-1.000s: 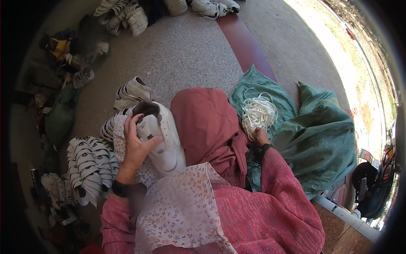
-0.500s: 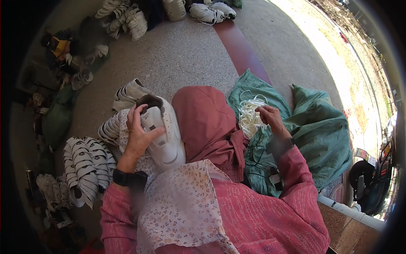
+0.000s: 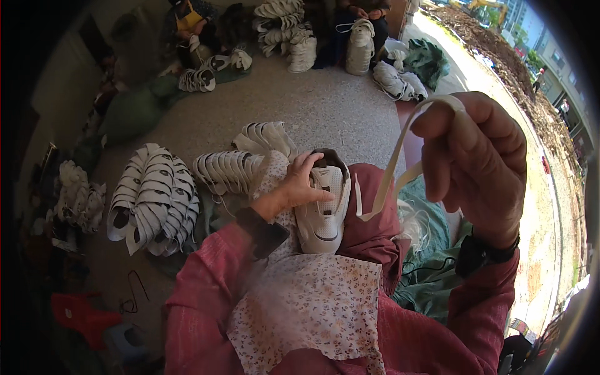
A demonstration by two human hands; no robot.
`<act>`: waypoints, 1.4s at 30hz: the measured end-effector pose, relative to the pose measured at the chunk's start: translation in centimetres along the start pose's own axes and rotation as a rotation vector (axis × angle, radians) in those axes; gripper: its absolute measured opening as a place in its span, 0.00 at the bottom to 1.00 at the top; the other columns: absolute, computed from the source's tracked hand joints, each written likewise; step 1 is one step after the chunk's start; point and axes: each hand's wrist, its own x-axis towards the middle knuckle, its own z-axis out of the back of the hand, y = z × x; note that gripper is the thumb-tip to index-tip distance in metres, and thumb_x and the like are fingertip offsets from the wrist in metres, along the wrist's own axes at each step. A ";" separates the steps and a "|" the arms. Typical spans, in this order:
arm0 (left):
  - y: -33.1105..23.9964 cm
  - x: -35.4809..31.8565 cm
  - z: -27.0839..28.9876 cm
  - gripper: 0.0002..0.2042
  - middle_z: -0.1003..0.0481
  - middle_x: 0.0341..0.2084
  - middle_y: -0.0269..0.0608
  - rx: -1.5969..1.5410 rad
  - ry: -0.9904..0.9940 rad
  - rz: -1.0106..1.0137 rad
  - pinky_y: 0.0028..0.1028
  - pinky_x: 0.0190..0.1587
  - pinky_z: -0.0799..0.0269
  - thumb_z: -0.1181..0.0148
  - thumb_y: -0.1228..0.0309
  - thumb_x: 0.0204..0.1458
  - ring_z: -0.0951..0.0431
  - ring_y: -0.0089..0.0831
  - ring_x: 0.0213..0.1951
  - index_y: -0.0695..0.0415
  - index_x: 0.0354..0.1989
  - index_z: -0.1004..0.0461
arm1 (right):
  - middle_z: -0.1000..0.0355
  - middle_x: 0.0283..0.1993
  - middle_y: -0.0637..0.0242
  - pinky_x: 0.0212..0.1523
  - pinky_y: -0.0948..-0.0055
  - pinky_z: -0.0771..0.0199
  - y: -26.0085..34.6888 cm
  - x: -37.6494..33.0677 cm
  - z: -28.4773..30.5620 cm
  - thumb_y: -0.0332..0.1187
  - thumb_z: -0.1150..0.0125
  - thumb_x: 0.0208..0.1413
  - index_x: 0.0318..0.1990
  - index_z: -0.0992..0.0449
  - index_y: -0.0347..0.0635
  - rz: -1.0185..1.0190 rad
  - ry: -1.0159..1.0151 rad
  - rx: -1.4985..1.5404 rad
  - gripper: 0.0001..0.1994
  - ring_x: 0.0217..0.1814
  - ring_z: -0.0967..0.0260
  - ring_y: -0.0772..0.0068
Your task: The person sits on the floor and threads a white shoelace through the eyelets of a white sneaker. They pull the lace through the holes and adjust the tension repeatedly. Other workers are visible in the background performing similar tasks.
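A white shoe upper [image 3: 320, 226] with a dark lining lies on my lap, toe toward me, against my knee in maroon cloth [image 3: 370, 232]. My left hand [image 3: 292, 191] grips it, fingers at the collar and thumb across the tongue. Up close on the right, my raised right hand [image 3: 478, 156] pinches a flat white shoelace [image 3: 389, 182], which hangs in a loop. One end of the lace dangles beside the upper. Below it, a tangle of white laces [image 3: 415, 226] rests on a green sack [image 3: 431, 284], partly hidden behind my right hand and wrist.
Nested stacks of white uppers [image 3: 156, 200] stand on the floor at left, with another row [image 3: 228, 170] beside my leg. A red object [image 3: 84, 317] lies lower left. Two people sit at the back, one holding an upper [image 3: 360, 49]. Bright ground lies outside at right.
My right hand has risen from the lace pile, drawing out a shoelace. My left hand keeps its hold on the upper. The view has shifted, showing more of the room's far side.
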 end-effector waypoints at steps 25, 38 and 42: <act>-10.9 -8.8 4.6 0.25 0.27 0.49 0.36 -0.468 0.153 -0.183 0.18 0.52 0.34 0.40 0.60 0.62 0.28 0.20 0.52 0.60 0.64 0.36 | 0.28 0.28 0.73 0.33 0.79 0.33 -13.2 -1.7 -2.7 0.31 0.41 0.64 0.41 0.21 0.34 -0.233 0.435 -0.197 0.09 0.32 0.34 0.86; -6.3 -15.1 10.7 0.20 0.41 0.19 0.30 -1.448 0.008 -0.001 0.23 0.24 0.43 0.57 0.58 0.69 0.40 0.24 0.22 0.53 0.24 0.34 | 0.27 0.31 0.70 0.26 0.80 0.40 -16.4 -9.7 7.5 0.39 0.49 0.69 0.31 0.25 0.37 -0.531 0.297 0.527 0.17 0.27 0.40 0.84; -2.4 -17.4 15.4 0.18 0.27 0.32 0.34 -1.612 -0.522 -0.003 0.30 0.35 0.32 0.55 0.58 0.68 0.28 0.29 0.37 0.52 0.25 0.32 | 0.29 0.40 0.64 0.21 0.75 0.45 -19.6 -13.1 10.4 0.42 0.57 0.72 0.27 0.32 0.42 -0.167 0.012 1.113 0.20 0.24 0.45 0.78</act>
